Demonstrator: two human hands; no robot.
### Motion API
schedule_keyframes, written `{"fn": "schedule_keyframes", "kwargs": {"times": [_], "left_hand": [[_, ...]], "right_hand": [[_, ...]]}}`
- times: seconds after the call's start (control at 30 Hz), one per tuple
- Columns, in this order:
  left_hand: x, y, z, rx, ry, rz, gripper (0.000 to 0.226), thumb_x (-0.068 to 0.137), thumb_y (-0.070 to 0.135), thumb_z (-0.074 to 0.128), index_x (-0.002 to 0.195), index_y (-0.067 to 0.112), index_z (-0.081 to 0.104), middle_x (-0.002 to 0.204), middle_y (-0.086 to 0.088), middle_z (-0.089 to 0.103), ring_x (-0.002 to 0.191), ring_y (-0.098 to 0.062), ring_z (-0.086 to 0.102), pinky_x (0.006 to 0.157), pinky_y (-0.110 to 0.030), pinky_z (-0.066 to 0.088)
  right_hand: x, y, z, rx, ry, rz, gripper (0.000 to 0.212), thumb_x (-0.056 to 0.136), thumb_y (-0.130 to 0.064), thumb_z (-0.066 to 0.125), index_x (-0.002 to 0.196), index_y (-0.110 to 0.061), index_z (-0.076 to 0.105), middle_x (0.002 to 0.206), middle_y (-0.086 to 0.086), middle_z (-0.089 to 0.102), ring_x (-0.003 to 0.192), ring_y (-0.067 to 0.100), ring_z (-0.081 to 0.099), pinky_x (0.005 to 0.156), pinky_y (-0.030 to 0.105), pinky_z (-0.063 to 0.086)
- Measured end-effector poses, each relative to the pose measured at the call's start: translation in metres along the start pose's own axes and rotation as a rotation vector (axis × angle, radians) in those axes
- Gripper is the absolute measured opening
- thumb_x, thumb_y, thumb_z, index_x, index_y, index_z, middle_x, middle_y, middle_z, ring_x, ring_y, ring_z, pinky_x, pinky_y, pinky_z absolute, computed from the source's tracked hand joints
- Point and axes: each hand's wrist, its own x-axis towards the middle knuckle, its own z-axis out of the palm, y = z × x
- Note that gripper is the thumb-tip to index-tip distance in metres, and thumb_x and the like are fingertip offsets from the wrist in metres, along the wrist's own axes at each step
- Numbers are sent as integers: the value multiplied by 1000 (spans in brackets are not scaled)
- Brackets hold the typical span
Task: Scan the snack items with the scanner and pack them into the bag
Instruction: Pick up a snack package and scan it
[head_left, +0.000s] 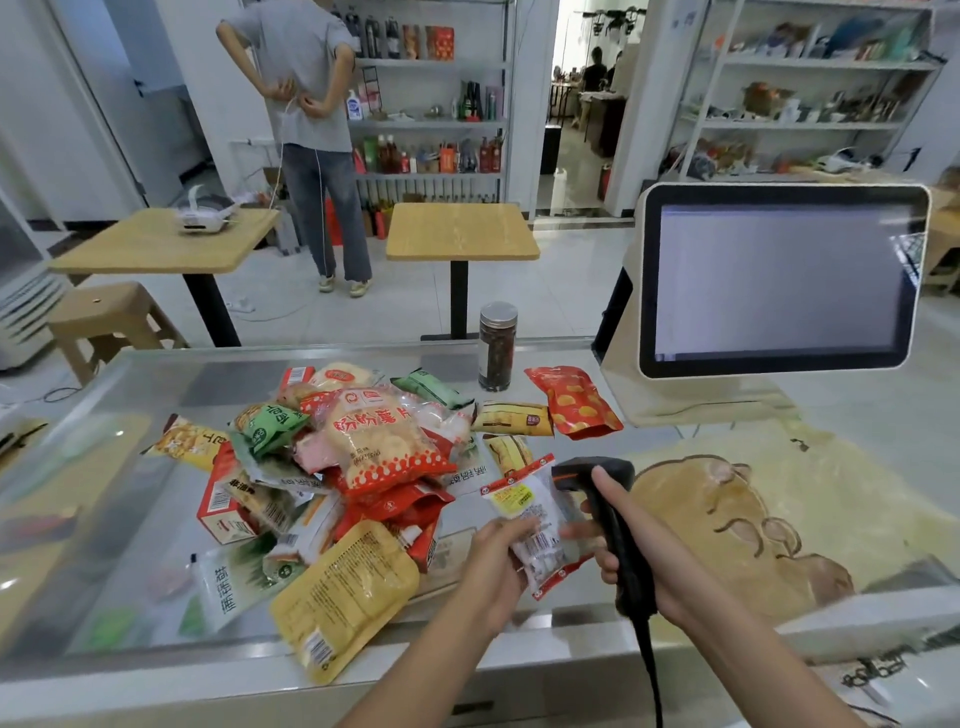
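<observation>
My left hand (497, 558) holds a clear snack packet with red corners (530, 519) above the counter's front edge. My right hand (621, 540) grips a black handheld scanner (597, 480), its head pointed left at the packet from close by. A heap of snack packets (363, 457) lies on the glass counter to the left, with a large yellow packet (343, 597) at its near end. A beige cloth bag with a cartoon print (737, 525) lies flat on the counter to the right of my hands.
A checkout screen (779, 280) stands at the back right. A dark jar with a silver lid (497, 345) stands behind the heap. Red (571, 397) and yellow (514, 418) packets lie apart. Beyond the counter are wooden tables, shelves and a standing person (311, 130).
</observation>
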Motion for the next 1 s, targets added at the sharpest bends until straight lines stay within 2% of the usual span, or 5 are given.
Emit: {"fn": "schedule_keyframes", "kwargs": {"times": [0.23, 0.4, 0.63, 0.8, 1.0], "left_hand": [[-10, 0, -14, 331, 153, 18, 34, 96, 31, 52, 108, 1, 62, 97, -19, 72, 90, -35, 69, 82, -48, 55], [-15, 7, -10, 758, 265, 170, 38, 93, 36, 55, 63, 13, 54, 50, 5, 57, 42, -2, 54, 44, -16, 40], [-10, 17, -18, 582, 324, 108, 30, 92, 27, 60, 68, 9, 58, 47, 1, 61, 37, -8, 52, 44, -21, 38], [-6, 34, -12, 564, 370, 256, 28, 90, 22, 63, 73, 0, 58, 62, -9, 66, 43, -14, 61, 40, -20, 36], [5, 51, 2, 647, 392, 347, 28, 91, 23, 62, 72, 2, 61, 56, -2, 63, 40, -7, 59, 42, -19, 41]], "right_hand": [[12, 20, 8, -58, 30, 23, 36, 87, -50, 58, 94, -15, 59, 91, 20, 73, 36, 12, 40, 37, 20, 34], [19, 21, 10, -89, 70, -11, 35, 89, -48, 57, 94, -14, 56, 84, 19, 73, 36, 13, 40, 37, 21, 34], [16, 10, 10, -110, 43, 16, 43, 87, -51, 56, 98, -9, 55, 87, 21, 72, 37, 12, 40, 37, 21, 35], [-4, -11, 8, -165, -12, 75, 70, 72, -71, 50, 99, -7, 56, 55, 5, 50, 38, 12, 37, 37, 22, 31], [-30, -37, 7, -257, -92, 108, 87, 64, -79, 46, 106, -4, 57, 52, 1, 42, 38, 11, 35, 37, 21, 29]]}}
